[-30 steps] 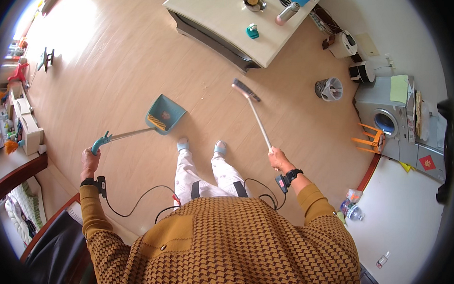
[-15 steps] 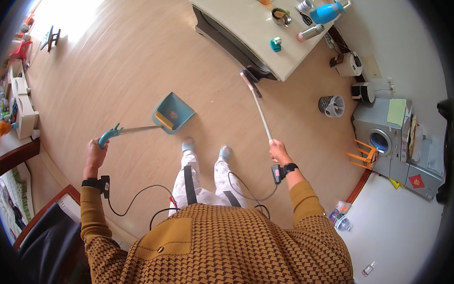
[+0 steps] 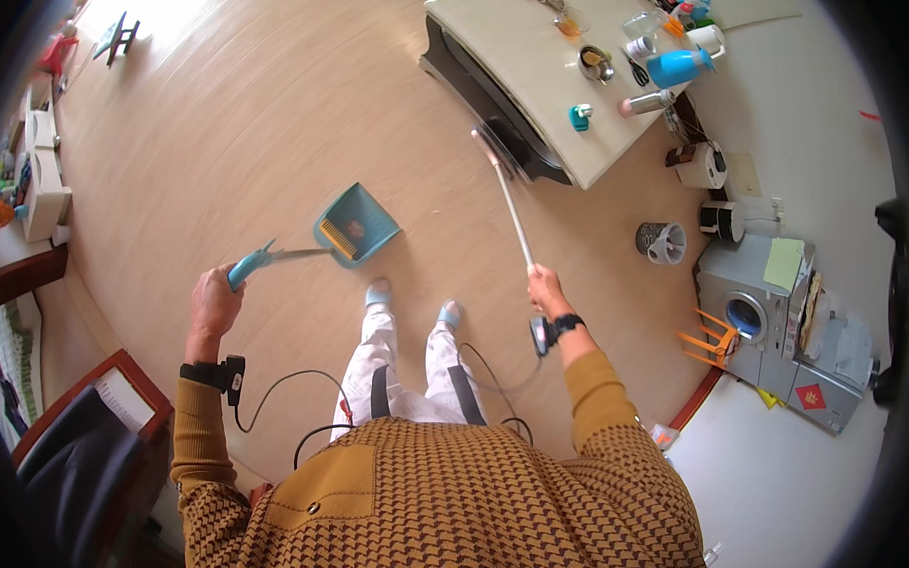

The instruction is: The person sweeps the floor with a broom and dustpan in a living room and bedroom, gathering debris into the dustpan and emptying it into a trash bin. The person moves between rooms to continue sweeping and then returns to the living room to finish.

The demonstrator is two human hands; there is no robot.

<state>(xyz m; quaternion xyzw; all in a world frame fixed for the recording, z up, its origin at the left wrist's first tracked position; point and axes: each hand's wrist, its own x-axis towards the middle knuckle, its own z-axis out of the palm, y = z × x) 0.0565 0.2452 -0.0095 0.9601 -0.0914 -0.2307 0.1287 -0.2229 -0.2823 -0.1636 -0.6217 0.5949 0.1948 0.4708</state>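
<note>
Broom (image 3: pixel 515 222) and dustpan (image 3: pixel 380 226), one per hand. Blue-grey dustpan sits on the floor (image 3: pixel 248 167), just left of centre, a little beyond the feet; a yellow comb strip (image 3: pixel 337 239) runs along its near-left side, a small clump of debris (image 3: pixel 355 229) lies inside. Broom slants far and slightly left from the right hand; its head is at the near edge of the low table, by the dark base, contact unclear.

Left hand (image 3: pixel 216 301): closed fist around the blue grip at the dustpan handle's near end, knuckles up. Left forearm points almost straight away from the body, black strap and small box at the wrist. Right hand (image 3: pixel 545 290): fingers wrapped around the near end of the broom's pale stick, back of hand mostly up. Right forearm angles far and left, elbow out to the right, wrist strapped too. Hands well apart, left one slightly nearer the body.

Between the arms: white trousers (image 3: pixel 377 353), pale blue slippers (image 3: pixel 378 293) near the dustpan. Far right, cream-topped table (image 3: pixel 532 71) with blue jug (image 3: pixel 679 67), metal bowl (image 3: pixel 594 65), flask (image 3: pixel 646 102), small teal object (image 3: pixel 580 116). Right: waste bin (image 3: pixel 661 243), orange stool (image 3: pixel 711 340), silver washing machine (image 3: pixel 763 285). Far left, small dark stand (image 3: pixel 117 40).
</note>
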